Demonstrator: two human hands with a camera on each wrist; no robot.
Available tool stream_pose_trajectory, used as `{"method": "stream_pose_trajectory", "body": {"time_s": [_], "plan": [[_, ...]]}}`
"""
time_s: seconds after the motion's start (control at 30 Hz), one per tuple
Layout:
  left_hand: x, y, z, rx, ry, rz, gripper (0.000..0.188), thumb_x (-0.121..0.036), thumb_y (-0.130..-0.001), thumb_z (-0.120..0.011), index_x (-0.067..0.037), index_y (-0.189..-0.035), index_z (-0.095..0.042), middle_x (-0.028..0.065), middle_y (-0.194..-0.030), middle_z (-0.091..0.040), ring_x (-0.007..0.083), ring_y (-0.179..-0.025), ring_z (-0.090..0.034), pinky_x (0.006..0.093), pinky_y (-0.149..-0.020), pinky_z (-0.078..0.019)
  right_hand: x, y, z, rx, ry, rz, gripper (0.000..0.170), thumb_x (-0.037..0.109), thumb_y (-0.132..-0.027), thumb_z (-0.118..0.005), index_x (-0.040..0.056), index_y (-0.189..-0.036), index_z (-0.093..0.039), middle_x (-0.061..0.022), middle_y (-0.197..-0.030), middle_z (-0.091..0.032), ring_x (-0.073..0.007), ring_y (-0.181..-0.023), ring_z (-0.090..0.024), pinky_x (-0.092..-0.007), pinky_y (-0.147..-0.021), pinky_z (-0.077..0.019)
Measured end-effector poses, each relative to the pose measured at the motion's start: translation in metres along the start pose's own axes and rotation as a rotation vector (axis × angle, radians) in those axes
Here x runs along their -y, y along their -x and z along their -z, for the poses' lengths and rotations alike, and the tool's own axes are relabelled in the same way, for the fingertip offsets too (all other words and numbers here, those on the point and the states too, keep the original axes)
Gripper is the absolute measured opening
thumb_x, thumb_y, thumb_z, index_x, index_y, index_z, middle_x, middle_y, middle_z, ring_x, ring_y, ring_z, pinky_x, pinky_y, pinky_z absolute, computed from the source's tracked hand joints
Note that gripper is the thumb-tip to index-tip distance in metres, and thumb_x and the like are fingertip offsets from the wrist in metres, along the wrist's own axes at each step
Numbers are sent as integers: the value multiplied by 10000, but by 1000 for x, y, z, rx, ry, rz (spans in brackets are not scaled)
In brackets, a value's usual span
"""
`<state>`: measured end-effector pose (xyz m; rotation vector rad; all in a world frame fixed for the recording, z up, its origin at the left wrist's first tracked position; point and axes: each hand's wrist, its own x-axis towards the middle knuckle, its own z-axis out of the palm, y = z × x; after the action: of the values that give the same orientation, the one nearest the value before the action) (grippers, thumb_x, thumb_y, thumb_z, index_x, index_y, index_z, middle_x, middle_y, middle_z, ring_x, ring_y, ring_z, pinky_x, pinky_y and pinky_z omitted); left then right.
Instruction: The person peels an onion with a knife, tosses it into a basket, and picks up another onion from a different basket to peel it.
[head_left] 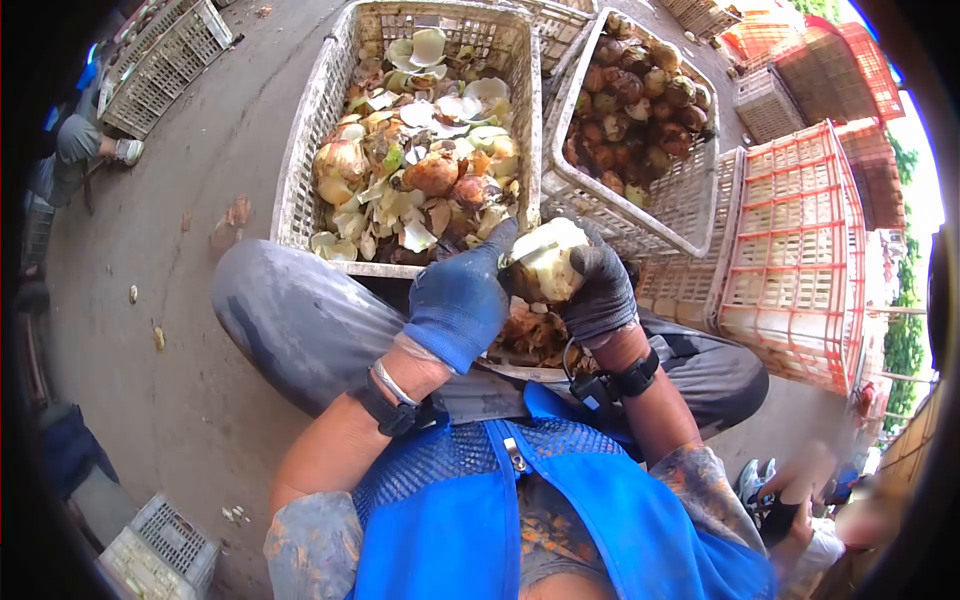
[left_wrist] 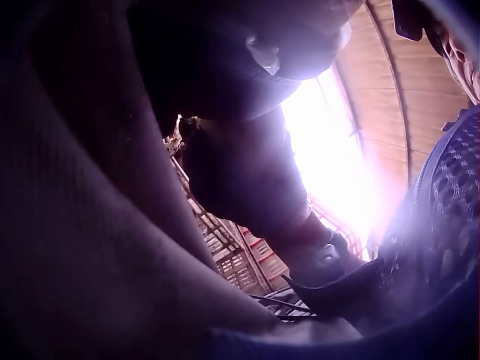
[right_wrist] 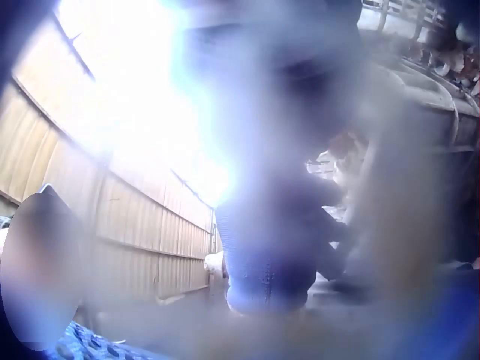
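Note:
Above the person's lap, a partly peeled onion (head_left: 547, 262), pale on top with some brown lower down, is held between two gloved hands. The right hand (head_left: 600, 285), in a dark grey glove, grips it from the right with the thumb over its side. From the left, the left hand (head_left: 457, 300), in a blue glove, holds it with the thumb pointing up along the edge; its other fingers are mostly hidden. Just beyond the hands, a white plastic crate (head_left: 288, 200) holds onion skins and several onions. The right wrist view shows the blue glove (right_wrist: 270, 262) blurred; the left wrist view is mostly dark.
A second crate (head_left: 690, 205), full of brown unpeeled onions (head_left: 630, 105), stands at the back right. Stacked crates (head_left: 790, 260) with orange netting rise at the right. Brown skins (head_left: 530, 335) lie below the hands. Other people sit at the far left and lower right.

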<state>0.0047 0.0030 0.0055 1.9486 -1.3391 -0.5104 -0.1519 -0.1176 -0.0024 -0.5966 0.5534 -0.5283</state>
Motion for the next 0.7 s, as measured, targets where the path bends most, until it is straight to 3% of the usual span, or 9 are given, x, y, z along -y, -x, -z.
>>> {"method": "stream_pose_trajectory", "body": {"time_s": [0.03,0.1,0.17,0.27,0.33,0.43,0.5,0.6,0.7], "plan": [[4,-8,-3,0,-2,3,499,-43,-821,-607,-106,-1310,-686,251,-867,-708,447,-790,-698,499,-711,-564,-1,1,0,1,-2,-2,697,217,-757,-805,-12,-1369,-565,-131,-1235,-667,-271,-1128,-662,-406,-999,-549],[20,-25,-18,-31,67,348,454,-169,-867,-616,-130,-1315,-674,236,-856,-716,430,-797,-703,514,-739,-570,-6,10,0,-16,107,49,694,205,-716,-859,5,-1322,-586,-159,-1195,-691,-306,-1094,-687,-446,-991,-563],[36,-24,-18,-137,32,163,388,-222,-895,-597,-128,-1255,-709,238,-842,-718,435,-771,-700,526,-731,-572,-9,17,-12,-32,125,10,816,237,-656,-887,13,-1371,-565,-118,-1194,-680,-253,-1093,-671,-400,-962,-567],[13,-22,18,-105,-89,72,381,-163,-892,-609,-107,-1253,-719,225,-867,-727,395,-746,-711,481,-684,-579,16,14,-7,63,4,98,919,267,-622,-936,12,-1406,-529,-138,-1208,-687,-279,-1108,-685,-413,-976,-574],[2,-10,37,-254,-47,-319,423,-84,-848,-643,-86,-1264,-723,170,-796,-718,334,-667,-693,422,-611,-567,29,15,-7,92,64,116,928,276,-612,-939,-7,-1397,-534,-151,-1217,-691,-282,-1114,-689,-416,-987,-573],[-20,-5,63,-33,-173,-432,576,28,-761,-688,-98,-1323,-699,176,-902,-746,321,-725,-717,400,-647,-569,35,17,-11,124,89,106,930,268,-600,-937,-20,-1389,-537,-155,-1225,-689,-277,-1118,-687,-411,-996,-566],[-23,-7,65,-31,-216,-496,586,6,-754,-678,-95,-1331,-696,149,-817,-725,290,-647,-683,397,-589,-544,36,17,-8,138,98,87,935,268,-592,-936,-26,-1385,-538,-157,-1233,-687,-276,-1122,-686,-410,-1003,-562],[-25,-11,69,42,-360,-562,568,-28,-797,-647,-102,-1360,-678,103,-713,-654,254,-582,-632,392,-535,-500,35,16,-5,146,45,21,917,260,-602,-918,-35,-1381,-536,-170,-1239,-679,-297,-1122,-682,-423,-1013,-553],[-23,-18,68,2,-449,-660,377,-155,-884,-625,-85,-1241,-725,43,-604,-583,198,-547,-624,372,-467,-457,32,16,-3,239,-53,-78,883,226,-621,-882,-45,-1381,-525,-194,-1241,-668,-324,-1129,-674,-441,-1023,-545]]}}
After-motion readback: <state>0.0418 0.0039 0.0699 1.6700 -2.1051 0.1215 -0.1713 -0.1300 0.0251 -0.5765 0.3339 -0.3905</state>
